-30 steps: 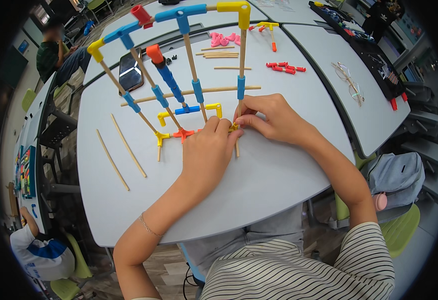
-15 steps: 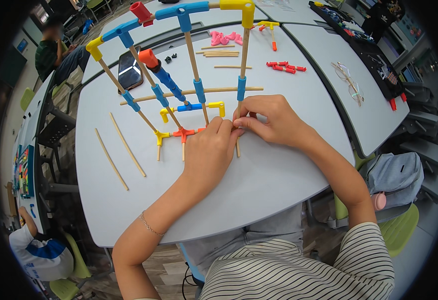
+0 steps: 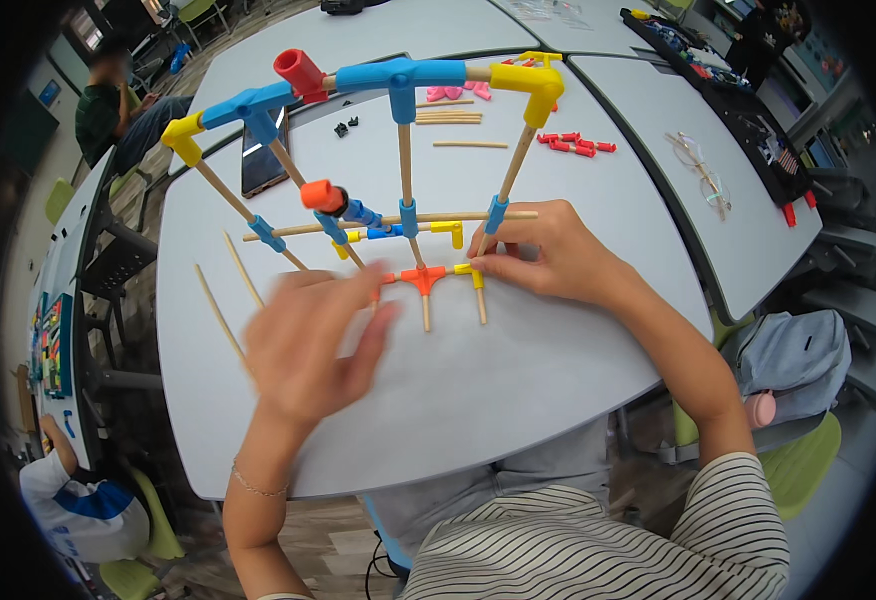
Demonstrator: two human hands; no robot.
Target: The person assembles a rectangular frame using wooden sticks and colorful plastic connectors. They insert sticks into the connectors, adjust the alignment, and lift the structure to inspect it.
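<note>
A frame of wooden sticks and plastic connectors stands tilted before me. Along its top run a blue connector [image 3: 401, 75], a red tube connector [image 3: 300, 75] and a yellow corner connector [image 3: 533, 88]. My right hand [image 3: 553, 250] pinches the lower end of the right wooden stick [image 3: 518, 160], just above a yellow T-connector [image 3: 476, 274]. Left of that joint, an orange T-connector [image 3: 423, 281] has a short stick pointing down. My left hand [image 3: 313, 345], blurred, has thumb and fingers apart beside the lower left of the frame, whose joints there it partly hides.
Two loose sticks [image 3: 220, 315] lie at left. Beyond the frame are a phone [image 3: 265, 155], small black pieces [image 3: 346, 128], more sticks [image 3: 448, 117], pink pieces [image 3: 445, 93] and red connectors [image 3: 573, 145]. Glasses [image 3: 700, 170] rest on the right table. Other people sit at left.
My left hand has let go of the lower right joint and moved left. The frame's top has tipped toward me and right. My right hand stays at the right stick.
</note>
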